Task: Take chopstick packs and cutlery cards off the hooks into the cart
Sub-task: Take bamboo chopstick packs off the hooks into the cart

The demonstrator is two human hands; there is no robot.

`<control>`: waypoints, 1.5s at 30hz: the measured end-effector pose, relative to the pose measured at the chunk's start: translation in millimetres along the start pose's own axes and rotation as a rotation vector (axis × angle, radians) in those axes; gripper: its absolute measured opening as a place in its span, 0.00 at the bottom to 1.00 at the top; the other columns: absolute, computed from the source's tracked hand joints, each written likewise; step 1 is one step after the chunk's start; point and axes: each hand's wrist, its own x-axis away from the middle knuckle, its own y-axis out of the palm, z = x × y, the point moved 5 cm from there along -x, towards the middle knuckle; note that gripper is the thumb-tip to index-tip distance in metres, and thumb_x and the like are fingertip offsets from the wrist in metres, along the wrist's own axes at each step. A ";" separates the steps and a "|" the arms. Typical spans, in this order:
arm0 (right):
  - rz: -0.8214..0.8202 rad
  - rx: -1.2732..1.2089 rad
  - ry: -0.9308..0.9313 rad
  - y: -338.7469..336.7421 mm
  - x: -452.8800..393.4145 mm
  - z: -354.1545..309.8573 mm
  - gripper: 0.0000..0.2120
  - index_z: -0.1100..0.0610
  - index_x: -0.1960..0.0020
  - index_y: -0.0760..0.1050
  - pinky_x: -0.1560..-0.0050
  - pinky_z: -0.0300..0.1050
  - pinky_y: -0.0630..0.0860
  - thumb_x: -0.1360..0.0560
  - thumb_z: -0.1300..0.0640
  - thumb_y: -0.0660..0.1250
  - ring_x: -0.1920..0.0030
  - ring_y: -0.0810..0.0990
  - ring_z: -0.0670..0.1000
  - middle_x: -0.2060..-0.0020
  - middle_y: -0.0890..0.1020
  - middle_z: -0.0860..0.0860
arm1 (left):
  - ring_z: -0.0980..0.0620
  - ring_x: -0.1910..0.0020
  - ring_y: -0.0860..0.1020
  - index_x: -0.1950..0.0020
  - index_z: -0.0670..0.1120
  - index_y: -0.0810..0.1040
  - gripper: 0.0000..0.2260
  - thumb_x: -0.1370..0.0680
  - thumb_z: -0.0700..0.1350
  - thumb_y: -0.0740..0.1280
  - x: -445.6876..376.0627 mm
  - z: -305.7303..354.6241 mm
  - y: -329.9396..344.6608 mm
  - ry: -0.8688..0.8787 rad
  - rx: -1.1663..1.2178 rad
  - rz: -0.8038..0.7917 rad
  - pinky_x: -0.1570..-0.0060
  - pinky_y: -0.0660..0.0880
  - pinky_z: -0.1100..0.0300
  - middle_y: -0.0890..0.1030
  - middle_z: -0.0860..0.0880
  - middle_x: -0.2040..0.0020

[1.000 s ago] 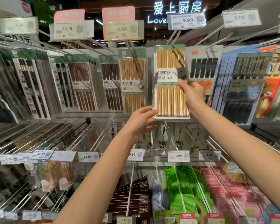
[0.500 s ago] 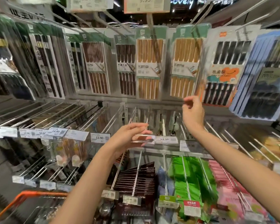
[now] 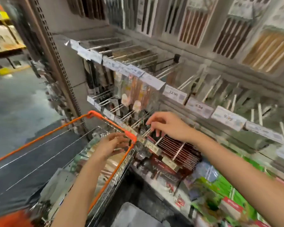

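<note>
The view is blurred. My left hand [image 3: 111,144] is over the near corner of the orange-rimmed wire cart [image 3: 59,128], its fingers closed on a bamboo chopstick pack [image 3: 115,161] that lies flat just inside the cart. Several other packs [image 3: 56,182] rest in the cart. My right hand [image 3: 169,126] hovers with fingers spread and holds nothing, just above the low hook rails [image 3: 138,122] beside the cart. More chopstick packs [image 3: 233,35] hang on the upper hooks, with bamboo ones [image 3: 269,51] at the far right.
Price tags [image 3: 175,95] line the hook ends. Dark red packs [image 3: 179,151] and green packs [image 3: 220,185] hang below my right forearm. The cart's corner touches the rack. A perforated upright [image 3: 56,63] ends the shelving; grey aisle floor [image 3: 15,104] lies left. A grey bin [image 3: 131,215] sits below.
My head turned down and left. Both hands dropped from the upper hooks; the left carried the bamboo pack over the cart, and the right let go and moved low.
</note>
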 end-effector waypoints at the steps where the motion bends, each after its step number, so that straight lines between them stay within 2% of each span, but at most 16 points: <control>1: -0.106 0.023 0.023 22.9 -14.3 3.8 0.08 0.49 0.53 0.77 0.62 0.50 0.78 0.21 0.61 0.62 0.64 0.82 0.55 0.60 0.84 0.54 | 0.51 0.56 0.83 0.46 0.45 0.78 0.07 0.19 0.37 0.62 -2.0 -19.1 -21.5 -0.035 0.080 0.089 0.58 0.80 0.59 0.85 0.47 0.54; 2: -0.210 0.044 0.049 45.6 -27.5 9.2 0.06 0.51 0.50 0.77 0.60 0.51 0.79 0.21 0.59 0.62 0.63 0.82 0.53 0.58 0.84 0.55 | 0.52 0.58 0.83 0.48 0.46 0.78 0.08 0.19 0.36 0.61 -3.4 -38.0 -40.9 -0.072 0.170 0.173 0.60 0.80 0.59 0.85 0.47 0.55; 4: -0.383 0.110 0.091 88.7 -50.5 19.5 0.08 0.56 0.43 0.76 0.62 0.44 0.78 0.20 0.56 0.62 0.63 0.81 0.49 0.58 0.83 0.54 | 0.54 0.62 0.83 0.51 0.46 0.78 0.09 0.18 0.36 0.60 -3.6 -74.8 -73.9 -0.139 0.356 0.322 0.68 0.80 0.62 0.85 0.47 0.57; 7: -0.553 0.156 0.145 147.0 -79.4 34.8 0.13 0.61 0.41 0.75 0.60 0.42 0.79 0.20 0.54 0.62 0.65 0.81 0.44 0.55 0.83 0.55 | 0.57 0.69 0.82 0.52 0.44 0.76 0.07 0.19 0.38 0.60 -2.9 -119.0 -112.2 -0.191 0.590 0.506 0.73 0.77 0.65 0.84 0.51 0.68; 9: -0.541 0.147 0.150 178.6 -101.5 47.7 0.08 0.58 0.45 0.76 0.64 0.39 0.78 0.21 0.56 0.63 0.65 0.82 0.43 0.57 0.82 0.55 | 0.57 0.72 0.81 0.53 0.43 0.77 0.06 0.19 0.39 0.61 -5.6 -143.1 -131.3 -0.218 0.761 0.606 0.73 0.77 0.65 0.83 0.51 0.70; 11: -0.476 0.061 0.192 205.3 -124.1 62.4 0.03 0.55 0.50 0.76 0.68 0.37 0.76 0.22 0.60 0.64 0.64 0.81 0.50 0.60 0.81 0.55 | 0.58 0.77 0.79 0.56 0.42 0.76 0.08 0.18 0.41 0.61 -10.3 -160.4 -145.8 -0.238 0.935 0.667 0.76 0.76 0.66 0.81 0.51 0.74; 13: -0.448 0.001 0.236 230.3 -144.4 79.3 0.05 0.56 0.52 0.76 0.72 0.34 0.72 0.23 0.63 0.63 0.66 0.77 0.50 0.62 0.79 0.55 | 0.59 0.80 0.77 0.60 0.43 0.75 0.11 0.18 0.43 0.61 -18.6 -176.4 -159.0 -0.252 1.058 0.711 0.78 0.75 0.67 0.79 0.52 0.77; 18: -0.462 0.114 0.283 284.6 -188.7 126.8 0.06 0.57 0.48 0.76 0.67 0.39 0.73 0.25 0.64 0.66 0.61 0.78 0.52 0.61 0.79 0.54 | 0.56 0.75 0.77 0.59 0.44 0.73 0.11 0.18 0.43 0.58 -41.3 -220.6 -182.5 -0.173 1.317 0.814 0.70 0.77 0.65 0.80 0.50 0.71; 21: -0.473 0.219 0.329 312.4 -211.0 159.8 0.12 0.61 0.43 0.76 0.65 0.42 0.72 0.25 0.62 0.69 0.62 0.77 0.53 0.59 0.77 0.50 | 0.53 0.71 0.76 0.61 0.44 0.71 0.14 0.18 0.47 0.57 -54.3 -244.1 -186.9 -0.185 1.377 0.832 0.66 0.78 0.62 0.78 0.47 0.65; 25: -0.551 0.413 0.367 340.7 -232.4 190.0 0.21 0.61 0.35 0.69 0.61 0.43 0.74 0.25 0.57 0.69 0.57 0.78 0.53 0.45 0.77 0.56 | 0.53 0.69 0.76 0.49 0.43 0.72 0.07 0.17 0.45 0.57 -63.1 -243.1 -194.3 -0.181 1.355 0.824 0.59 0.76 0.60 0.78 0.47 0.60; 30: -0.718 0.631 0.310 364.2 -256.5 216.5 0.27 0.56 0.37 0.73 0.47 0.45 0.75 0.32 0.48 0.75 0.45 0.78 0.55 0.42 0.80 0.54 | 0.53 0.64 0.76 0.47 0.42 0.73 0.05 0.19 0.40 0.58 -72.5 -229.9 -187.8 -0.194 1.209 0.720 0.53 0.76 0.58 0.80 0.47 0.61; 33: -0.760 0.606 0.334 367.6 -259.2 221.0 0.29 0.56 0.36 0.71 0.36 0.50 0.71 0.33 0.50 0.76 0.39 0.75 0.56 0.41 0.77 0.52 | 0.53 0.63 0.77 0.48 0.42 0.74 0.05 0.19 0.40 0.58 -75.1 -229.9 -186.6 -0.210 1.175 0.708 0.58 0.76 0.58 0.80 0.46 0.59; 36: -0.742 0.592 0.394 370.7 -254.0 233.2 0.39 0.57 0.30 0.62 0.32 0.52 0.64 0.34 0.51 0.78 0.34 0.71 0.58 0.39 0.73 0.50 | 0.53 0.64 0.77 0.49 0.42 0.75 0.05 0.19 0.40 0.59 -74.8 -229.0 -190.2 -0.188 1.205 0.699 0.58 0.77 0.59 0.80 0.46 0.59; 40: -0.694 0.574 0.434 383.7 -257.9 249.1 0.48 0.56 0.32 0.61 0.35 0.55 0.68 0.43 0.44 0.80 0.38 0.73 0.58 0.38 0.75 0.54 | 0.52 0.64 0.76 0.48 0.41 0.75 0.06 0.18 0.40 0.59 -72.8 -226.7 -194.5 -0.155 1.220 0.713 0.58 0.77 0.59 0.80 0.46 0.60; 43: -0.616 0.564 0.525 382.8 -266.4 255.4 0.63 0.56 0.25 0.47 0.30 0.58 0.64 0.48 0.41 0.81 0.33 0.68 0.62 0.32 0.67 0.59 | 0.53 0.65 0.77 0.46 0.41 0.75 0.06 0.18 0.40 0.59 -72.7 -223.8 -193.8 -0.147 1.210 0.703 0.61 0.78 0.60 0.81 0.46 0.60; 45: -0.576 0.623 0.554 375.1 -271.4 259.1 0.69 0.57 0.25 0.48 0.30 0.59 0.63 0.54 0.37 0.81 0.31 0.65 0.63 0.31 0.64 0.61 | 0.53 0.65 0.77 0.45 0.41 0.75 0.06 0.19 0.40 0.59 -72.7 -222.8 -193.0 -0.145 1.201 0.698 0.64 0.79 0.61 0.81 0.46 0.61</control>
